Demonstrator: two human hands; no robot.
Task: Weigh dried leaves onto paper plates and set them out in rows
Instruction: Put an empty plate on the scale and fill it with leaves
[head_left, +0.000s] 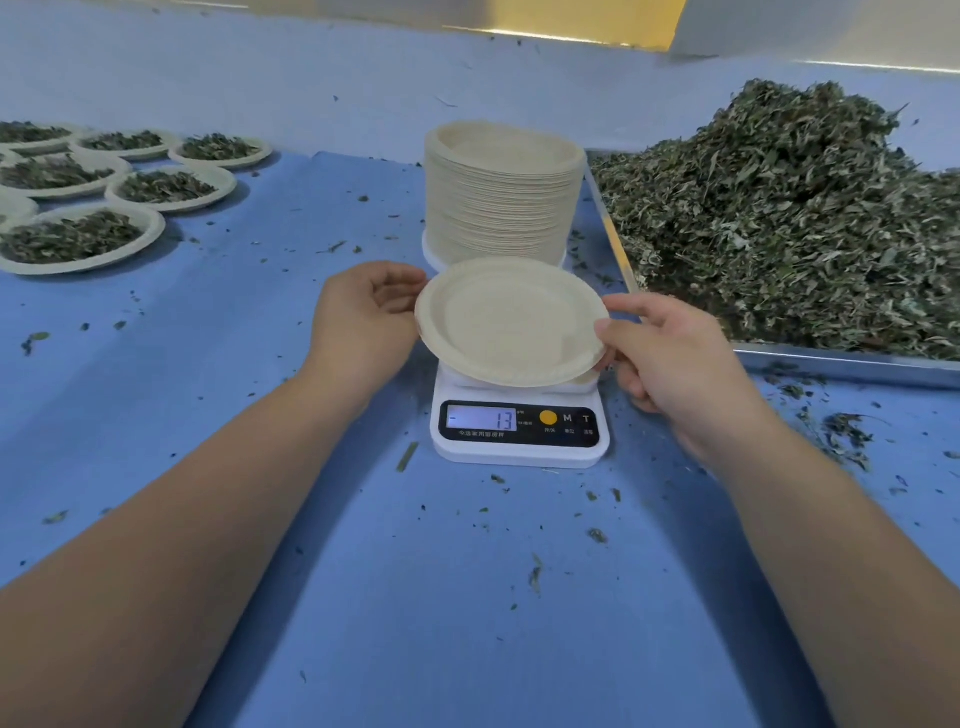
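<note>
An empty paper plate (511, 322) is held tilted just over the white kitchen scale (519, 431), whose display reads -13. My left hand (363, 317) pinches the plate's left rim and my right hand (670, 353) pinches its right rim. Behind the scale stands a tall stack of empty paper plates (501, 192). A big heap of dried green leaves (789, 218) fills a metal tray (852, 366) on the right. Several plates filled with leaves (72, 239) lie in rows at the far left.
A blue cloth (260, 364) covers the table, with loose leaf bits scattered over it, thickest near the tray's front corner. A pale wall runs along the back edge.
</note>
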